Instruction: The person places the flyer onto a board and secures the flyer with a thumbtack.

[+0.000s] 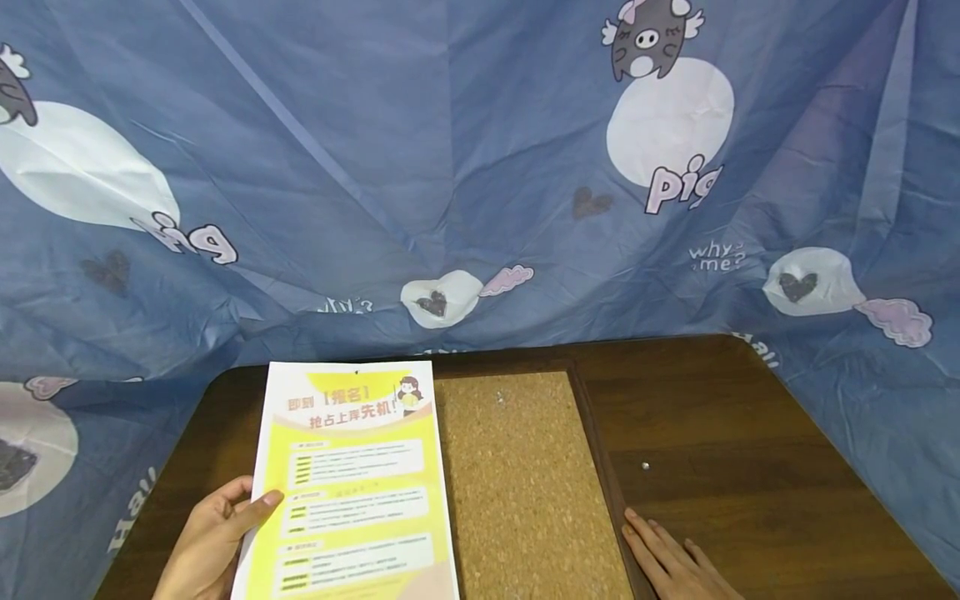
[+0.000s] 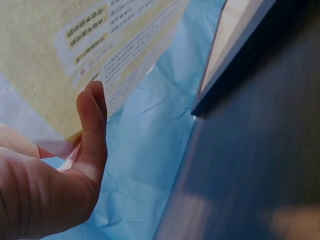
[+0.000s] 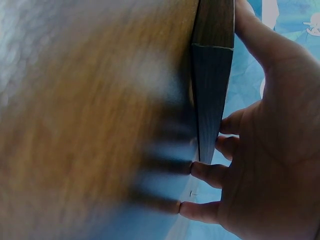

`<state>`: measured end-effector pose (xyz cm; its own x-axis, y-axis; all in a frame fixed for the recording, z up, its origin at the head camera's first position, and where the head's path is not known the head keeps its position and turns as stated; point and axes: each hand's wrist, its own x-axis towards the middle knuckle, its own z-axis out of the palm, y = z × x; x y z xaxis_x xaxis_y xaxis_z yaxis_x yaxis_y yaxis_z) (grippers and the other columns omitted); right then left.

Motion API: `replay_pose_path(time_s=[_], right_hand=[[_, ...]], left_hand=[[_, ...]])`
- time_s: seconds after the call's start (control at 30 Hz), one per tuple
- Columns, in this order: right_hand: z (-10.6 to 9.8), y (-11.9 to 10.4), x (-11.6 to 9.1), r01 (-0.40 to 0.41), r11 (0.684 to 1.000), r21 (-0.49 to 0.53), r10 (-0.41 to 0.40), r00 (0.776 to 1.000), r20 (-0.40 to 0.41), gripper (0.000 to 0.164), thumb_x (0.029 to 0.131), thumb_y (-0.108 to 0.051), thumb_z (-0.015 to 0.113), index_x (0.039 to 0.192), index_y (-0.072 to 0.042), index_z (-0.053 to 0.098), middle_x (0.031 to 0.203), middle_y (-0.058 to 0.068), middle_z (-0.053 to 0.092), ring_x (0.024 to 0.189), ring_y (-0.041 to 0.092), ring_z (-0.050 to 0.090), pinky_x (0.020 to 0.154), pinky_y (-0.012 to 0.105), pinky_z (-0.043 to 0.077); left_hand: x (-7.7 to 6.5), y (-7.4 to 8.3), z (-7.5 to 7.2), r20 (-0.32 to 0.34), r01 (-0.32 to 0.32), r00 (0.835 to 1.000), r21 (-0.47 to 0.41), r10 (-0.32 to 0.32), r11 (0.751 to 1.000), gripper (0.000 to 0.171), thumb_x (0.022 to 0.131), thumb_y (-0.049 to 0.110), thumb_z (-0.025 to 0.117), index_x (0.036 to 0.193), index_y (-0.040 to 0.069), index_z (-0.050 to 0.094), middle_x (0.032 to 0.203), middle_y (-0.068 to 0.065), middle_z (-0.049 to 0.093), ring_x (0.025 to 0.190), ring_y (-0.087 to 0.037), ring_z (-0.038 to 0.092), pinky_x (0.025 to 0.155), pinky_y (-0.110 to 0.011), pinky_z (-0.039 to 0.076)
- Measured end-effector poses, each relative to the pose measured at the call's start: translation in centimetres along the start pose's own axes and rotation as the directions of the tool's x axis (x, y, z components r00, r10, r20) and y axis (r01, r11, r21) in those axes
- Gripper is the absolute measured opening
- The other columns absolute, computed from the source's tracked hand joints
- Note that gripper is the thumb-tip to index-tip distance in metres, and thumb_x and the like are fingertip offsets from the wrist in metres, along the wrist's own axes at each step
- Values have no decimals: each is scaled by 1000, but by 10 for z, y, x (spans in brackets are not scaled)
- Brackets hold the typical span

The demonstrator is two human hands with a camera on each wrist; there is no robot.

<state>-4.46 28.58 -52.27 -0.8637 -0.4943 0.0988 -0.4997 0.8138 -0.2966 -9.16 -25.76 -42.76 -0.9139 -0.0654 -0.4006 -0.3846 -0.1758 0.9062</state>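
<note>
My left hand [image 1: 213,537] pinches a yellow-and-white printed poster [image 1: 352,483] by its left edge, thumb on the printed face and fingers behind. The left wrist view shows the poster's lower corner between thumb and fingers of the same hand [image 2: 55,185]. Behind and right of the sheet lies a cork board [image 1: 532,492] with a dark wooden frame [image 1: 596,450]; the poster hides its left part. A small clear pushpin [image 1: 500,397] sits near the cork's top. My right hand [image 1: 675,560] rests at the frame's right side, fingers extended onto the tabletop.
Another small shiny pin [image 1: 646,466] lies on the dark wooden table [image 1: 720,425], right of the board. A blue cloth [image 1: 360,167] with pig prints hangs behind the table and down its sides.
</note>
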Motion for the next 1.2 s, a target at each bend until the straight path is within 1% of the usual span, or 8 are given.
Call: replay_pose_path(time_s=[0.13,0.3,0.43,0.63,0.77,0.87,1.03,1.2], right_hand=[[1,0,0,15,1000,-12,-15,1000,-22,85,89,-61,63,150,-8,40,162,1,23,124,42,51,75,70,45],[1,0,0,17,1000,-26,-18,1000,-21,85,88,-60,63,151,-9,39,163,0,22,124,42,51,75,70,46],[0,0,0,18,1000,-19,-18,1000,-19,85,88,-61,64,151,-8,39,163,1,22,125,42,50,75,70,45],[-2,0,0,34,999,-11,-34,999,-18,86,88,-60,64,152,-9,38,163,0,21,124,43,51,75,70,45],[-2,0,0,43,999,-10,-43,999,-14,85,89,-60,63,153,-10,36,164,0,19,123,44,51,75,70,45],[-2,1,0,49,999,-19,-49,999,-19,86,89,-60,64,153,-10,36,164,-1,19,123,44,51,74,69,46],[-1,1,0,58,997,-44,-60,998,-33,87,88,-61,64,153,-11,35,164,-1,18,123,43,52,74,68,47],[0,1,-1,54,997,-54,-57,998,-38,90,86,-64,64,153,-11,35,164,-2,18,123,42,52,73,67,47]], left_hand=[[1,-1,8,-3,-32,999,-2,32,999,14,100,12,60,112,6,56,97,-12,74,86,-32,72,73,-45,59],[2,-1,15,5,-35,999,-7,35,999,20,99,11,61,117,4,55,99,-13,74,87,-33,72,73,-45,59],[2,-3,20,17,-51,999,-1,51,999,22,99,9,61,118,1,54,100,-14,73,88,-33,72,73,-45,59],[4,-3,26,49,-57,997,19,56,998,24,99,8,59,119,-2,52,100,-14,73,87,-33,72,72,-44,59],[4,-3,31,56,-49,997,15,48,999,26,99,7,59,121,-3,50,99,-14,73,86,-32,72,72,-44,59],[5,-3,34,57,-47,997,5,46,999,23,99,7,58,119,-2,52,98,-13,73,84,-32,72,71,-43,59],[5,-4,39,85,-71,994,-12,71,997,20,99,5,58,117,-2,53,97,-13,73,82,-30,73,69,-41,59],[6,-6,47,106,-81,991,-16,82,997,20,98,3,59,116,-3,52,97,-14,73,82,-31,73,68,-41,59]])
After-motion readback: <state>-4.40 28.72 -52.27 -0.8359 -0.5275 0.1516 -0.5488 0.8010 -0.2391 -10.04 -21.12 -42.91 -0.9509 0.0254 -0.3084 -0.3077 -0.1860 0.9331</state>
